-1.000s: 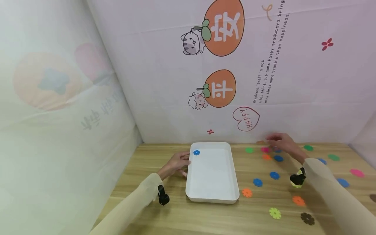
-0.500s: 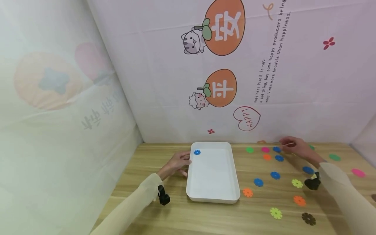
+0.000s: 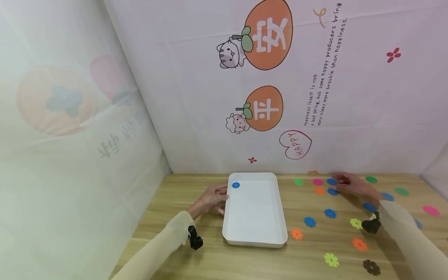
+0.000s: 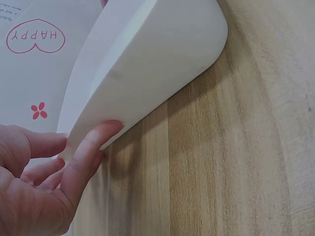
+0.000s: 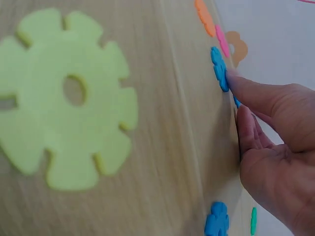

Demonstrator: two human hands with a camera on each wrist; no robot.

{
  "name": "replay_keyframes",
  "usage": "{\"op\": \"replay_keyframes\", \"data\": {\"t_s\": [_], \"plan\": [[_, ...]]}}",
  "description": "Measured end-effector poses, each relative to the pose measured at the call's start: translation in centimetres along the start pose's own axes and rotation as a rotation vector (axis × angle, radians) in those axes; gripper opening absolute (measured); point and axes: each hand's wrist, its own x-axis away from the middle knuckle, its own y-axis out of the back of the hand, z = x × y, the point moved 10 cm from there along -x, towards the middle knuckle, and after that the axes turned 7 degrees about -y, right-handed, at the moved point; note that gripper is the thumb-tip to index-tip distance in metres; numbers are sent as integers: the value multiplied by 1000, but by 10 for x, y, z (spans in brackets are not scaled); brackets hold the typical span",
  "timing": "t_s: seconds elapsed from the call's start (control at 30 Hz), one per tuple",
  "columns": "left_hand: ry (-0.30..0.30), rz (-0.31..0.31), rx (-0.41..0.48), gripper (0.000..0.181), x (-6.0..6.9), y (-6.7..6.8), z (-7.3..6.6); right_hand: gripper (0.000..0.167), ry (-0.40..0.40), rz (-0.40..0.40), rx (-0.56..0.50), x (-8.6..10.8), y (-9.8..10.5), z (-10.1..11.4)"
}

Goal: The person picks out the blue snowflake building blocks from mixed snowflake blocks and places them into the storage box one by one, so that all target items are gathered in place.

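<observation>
A white tray (image 3: 255, 210) lies on the wooden table with one blue flower-shaped disc (image 3: 236, 185) in its far left corner. My left hand (image 3: 210, 199) rests against the tray's left side, its fingers at the rim and its thumb on the outer wall in the left wrist view. At the table's far side, my right hand (image 3: 357, 188) is over two blue discs (image 3: 332, 181). In the right wrist view its thumb touches the edge of a blue disc (image 5: 219, 70), with a gap between thumb and fingers; another blue piece (image 5: 236, 101) is partly hidden behind the thumb.
Right of the tray, several flat discs are scattered: green (image 3: 298, 182), pink (image 3: 317, 182), orange (image 3: 296, 234), yellow (image 3: 331, 260), brown (image 3: 371, 267) and more blue (image 3: 309, 222). A printed white cloth (image 3: 196, 97) stands along the table's back and left.
My right hand first moved right along the back edge, then came lower, its thumb now at the blue discs. My left hand has stayed beside the tray.
</observation>
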Motion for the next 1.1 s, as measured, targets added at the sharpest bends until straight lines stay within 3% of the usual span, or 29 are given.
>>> {"op": "replay_keyframes", "data": {"t_s": [0.37, 0.57, 0.83, 1.1], "plan": [[6, -15, 0, 63, 1, 3, 2, 53, -38, 27, -62, -7, -2, -5], [18, -14, -2, 63, 1, 2, 1, 45, -3, -12, -13, -6, 1, 1], [13, -16, -18, 61, 2, 1, 4, 40, -64, -48, 39, -7, 0, -5], [5, -44, -28, 60, 1, 1, 3, 32, -53, -101, 77, -13, 10, -6]]}}
